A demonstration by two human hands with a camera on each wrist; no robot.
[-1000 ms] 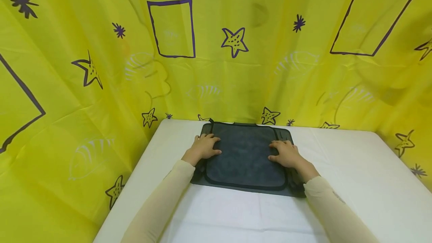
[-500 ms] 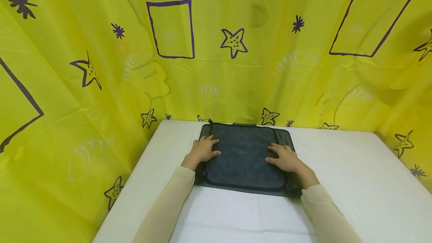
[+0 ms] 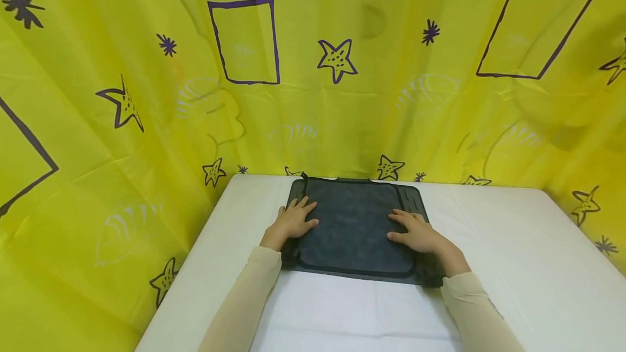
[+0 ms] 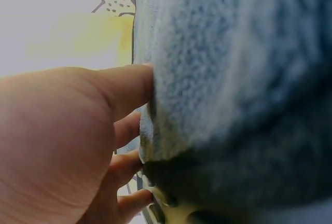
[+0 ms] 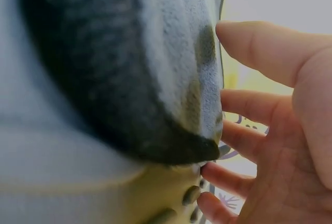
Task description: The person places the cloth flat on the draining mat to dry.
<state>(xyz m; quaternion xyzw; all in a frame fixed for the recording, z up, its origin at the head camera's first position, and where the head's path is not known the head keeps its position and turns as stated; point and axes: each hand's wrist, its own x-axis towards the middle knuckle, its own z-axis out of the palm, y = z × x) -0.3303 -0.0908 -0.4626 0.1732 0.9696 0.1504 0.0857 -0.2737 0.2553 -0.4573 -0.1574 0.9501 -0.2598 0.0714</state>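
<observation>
A flat, dark grey rectangular fabric piece (image 3: 354, 221) with a raised middle panel and black trim lies on the white table. Its kind does not show. Across its left side rests my left hand (image 3: 292, 220), fingers spread and pointing away. My right hand (image 3: 415, 232) lies on the opposite side, thumb and fingers reaching onto the panel. In the left wrist view, the extended thumb and fingertips of my left hand (image 4: 62, 141) touch the fuzzy blue-grey surface (image 4: 202, 63). Likewise, the right wrist view has my right hand (image 5: 282, 125) with fingertips against the plush edge and dark border.
The white table (image 3: 489, 243) extends to both sides and in front of the fabric piece. A yellow curtain (image 3: 342, 107) printed with starfish and frames hangs right behind the table and along its left side.
My right hand has slid slightly toward me along the fabric's right side. My left hand stays nearly in place, and the fabric piece has barely shifted.
</observation>
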